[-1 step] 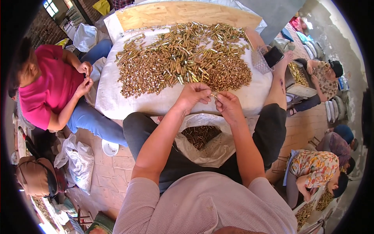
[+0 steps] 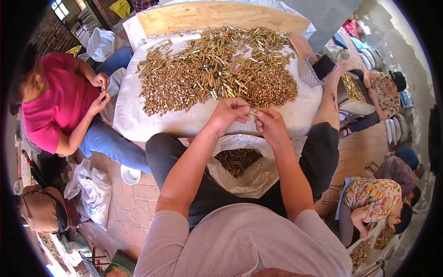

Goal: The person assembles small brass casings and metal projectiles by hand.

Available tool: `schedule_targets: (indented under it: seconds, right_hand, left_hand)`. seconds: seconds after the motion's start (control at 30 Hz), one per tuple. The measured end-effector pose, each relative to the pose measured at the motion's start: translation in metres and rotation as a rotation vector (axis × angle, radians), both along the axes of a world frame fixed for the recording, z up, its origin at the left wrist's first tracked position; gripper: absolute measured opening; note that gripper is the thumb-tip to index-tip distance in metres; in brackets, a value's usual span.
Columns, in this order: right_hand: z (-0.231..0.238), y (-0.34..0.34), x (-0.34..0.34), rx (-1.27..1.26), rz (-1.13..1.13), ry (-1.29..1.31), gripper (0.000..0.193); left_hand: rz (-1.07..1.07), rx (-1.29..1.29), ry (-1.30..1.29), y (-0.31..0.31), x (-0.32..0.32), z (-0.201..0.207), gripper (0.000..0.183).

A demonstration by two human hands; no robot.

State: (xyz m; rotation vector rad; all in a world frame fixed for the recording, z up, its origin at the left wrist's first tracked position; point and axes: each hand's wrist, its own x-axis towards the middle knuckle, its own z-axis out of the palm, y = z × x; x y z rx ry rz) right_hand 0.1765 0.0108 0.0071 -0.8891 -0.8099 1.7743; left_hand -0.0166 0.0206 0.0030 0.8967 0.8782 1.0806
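Observation:
My left hand (image 2: 229,113) and my right hand (image 2: 272,125) meet over the near edge of a white-covered table (image 2: 127,121). Between their pinched fingertips is a small brass-coloured metal piece (image 2: 252,113), mostly hidden, and both hands grip it. Just beyond my hands lies a heap of longer, slim brass-coloured metal pieces (image 2: 230,60). Short ones form a pile (image 2: 168,90) at the left and another pile (image 2: 272,85) at the right. Below my hands, between my legs, an open white sack (image 2: 251,184) holds darker, thin metal pieces (image 2: 237,161).
A wooden board (image 2: 221,17) edges the table's far side. At its right are a phone (image 2: 324,67) and a clear plastic basket (image 2: 308,73). A co-worker in a pink shirt (image 2: 62,101) sits close at left. A white bowl (image 2: 130,175) and filled bag (image 2: 96,198) stand on the floor.

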Motion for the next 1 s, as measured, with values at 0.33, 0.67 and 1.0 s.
schedule_targets:
  seconds: [0.33,0.67,1.0]
  right_hand:
    - [0.0,-0.001,0.002,0.063,0.044,-0.047,0.009]
    - [-0.009,-0.006,-0.002,0.113,-0.013,0.048,0.012]
    - [0.0,-0.007,0.014,0.159,0.176,-0.193,0.008]
  left_hand:
    - [0.003,-0.082,-0.024,-0.003,0.003,0.001,0.013]
    - [0.012,-0.146,-0.249,-0.009,0.019,-0.006,0.016]
    - [0.15,0.131,0.683,0.011,-0.025,-0.004,0.014]
